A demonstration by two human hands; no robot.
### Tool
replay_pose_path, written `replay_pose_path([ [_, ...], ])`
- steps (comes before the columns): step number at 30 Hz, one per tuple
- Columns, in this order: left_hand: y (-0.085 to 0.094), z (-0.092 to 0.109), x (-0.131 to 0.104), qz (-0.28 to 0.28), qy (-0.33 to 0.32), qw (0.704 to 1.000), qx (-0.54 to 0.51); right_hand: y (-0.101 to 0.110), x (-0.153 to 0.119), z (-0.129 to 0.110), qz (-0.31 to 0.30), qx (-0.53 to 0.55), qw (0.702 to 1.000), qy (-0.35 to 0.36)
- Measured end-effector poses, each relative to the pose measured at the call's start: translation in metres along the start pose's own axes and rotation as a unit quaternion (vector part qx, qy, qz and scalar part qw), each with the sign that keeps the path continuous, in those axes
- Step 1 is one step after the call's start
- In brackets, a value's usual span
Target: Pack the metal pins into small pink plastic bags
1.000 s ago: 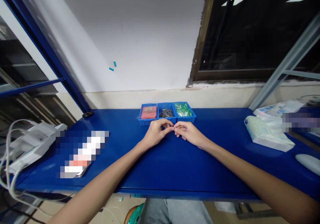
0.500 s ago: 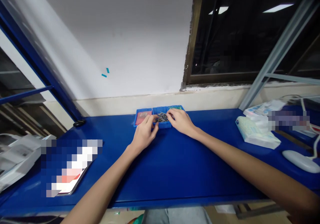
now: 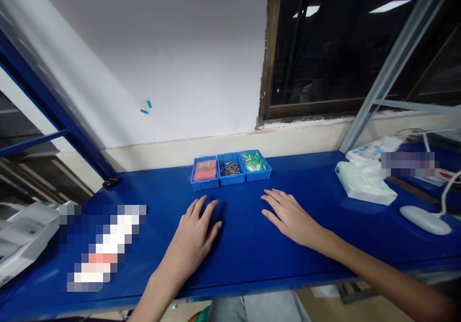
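My left hand (image 3: 194, 231) is over the blue tabletop (image 3: 237, 245), fingers spread, holding nothing. To the right, my right hand (image 3: 286, 212) is also open, its fingers stretched out. Beyond them, three small blue bins stand side by side near the wall. The left bin (image 3: 205, 185) holds a flat reddish packet (image 3: 204, 170). Many thin metal pieces, perhaps screws, make a pile (image 3: 230, 168) in the middle bin (image 3: 232, 180). Green and clear plastic packets (image 3: 254, 161) fill the right bin (image 3: 260, 175). Neither hand touches a bin.
A tissue pack (image 3: 365, 185) and a white rounded device (image 3: 425, 220) with a cable lie at the right. Toward the left are a blurred-out flat item (image 3: 111, 240) and white boxes (image 3: 29, 238). Metal frame posts rise on both sides, before a wall and dark window.
Both hands have left the bins, drawn back toward me and moved apart, and their fingers have opened out. The bins' contents now show fully. The view has shifted slightly.
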State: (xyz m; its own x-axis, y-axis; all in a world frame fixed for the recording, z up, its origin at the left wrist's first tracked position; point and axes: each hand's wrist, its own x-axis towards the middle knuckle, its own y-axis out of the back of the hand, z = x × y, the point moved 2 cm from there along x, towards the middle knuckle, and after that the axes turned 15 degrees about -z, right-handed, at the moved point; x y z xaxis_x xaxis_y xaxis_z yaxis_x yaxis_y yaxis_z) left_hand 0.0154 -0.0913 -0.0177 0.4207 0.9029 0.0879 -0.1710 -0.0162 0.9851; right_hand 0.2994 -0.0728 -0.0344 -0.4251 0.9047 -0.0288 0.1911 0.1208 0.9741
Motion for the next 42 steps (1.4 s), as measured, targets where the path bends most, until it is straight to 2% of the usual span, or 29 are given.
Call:
replay_pose_path([
  [3, -0.022, -0.006, -0.016, -0.029, 0.055, 0.998, 0.030, -0.008, -0.002, 0.000, -0.012, 0.027, 0.999, -0.012],
  [5, -0.028, -0.007, -0.018, -0.044, 0.066, 0.996, 0.032, -0.010, -0.001, -0.002, -0.018, 0.030, 0.999, -0.009],
  [10, -0.028, -0.006, -0.016, -0.061, 0.050, 0.996, 0.048, -0.006, 0.000, -0.009, -0.037, 0.002, 0.999, 0.027],
  [16, -0.034, -0.007, -0.017, -0.045, 0.060, 0.995, 0.065, -0.007, 0.001, -0.010, -0.062, -0.020, 0.996, 0.059],
  [25, -0.031, -0.004, -0.016, -0.070, 0.068, 0.993, 0.061, -0.015, 0.004, -0.008, -0.061, -0.042, 0.995, 0.063],
  [29, -0.029, -0.002, -0.014, -0.061, 0.083, 0.993, 0.054, -0.014, 0.004, -0.007, -0.052, -0.039, 0.996, 0.068],
  [33, -0.024, -0.010, -0.004, -0.051, 0.086, 0.994, 0.039, -0.012, 0.003, -0.007, -0.053, -0.030, 0.996, 0.070],
  [37, -0.019, -0.021, 0.009, -0.069, 0.067, 0.995, 0.040, -0.008, 0.001, -0.012, -0.033, -0.024, 0.996, 0.074],
  [42, -0.020, -0.031, 0.008, -0.089, 0.084, 0.992, 0.038, -0.004, 0.004, -0.013, -0.032, -0.021, 0.994, 0.099],
])
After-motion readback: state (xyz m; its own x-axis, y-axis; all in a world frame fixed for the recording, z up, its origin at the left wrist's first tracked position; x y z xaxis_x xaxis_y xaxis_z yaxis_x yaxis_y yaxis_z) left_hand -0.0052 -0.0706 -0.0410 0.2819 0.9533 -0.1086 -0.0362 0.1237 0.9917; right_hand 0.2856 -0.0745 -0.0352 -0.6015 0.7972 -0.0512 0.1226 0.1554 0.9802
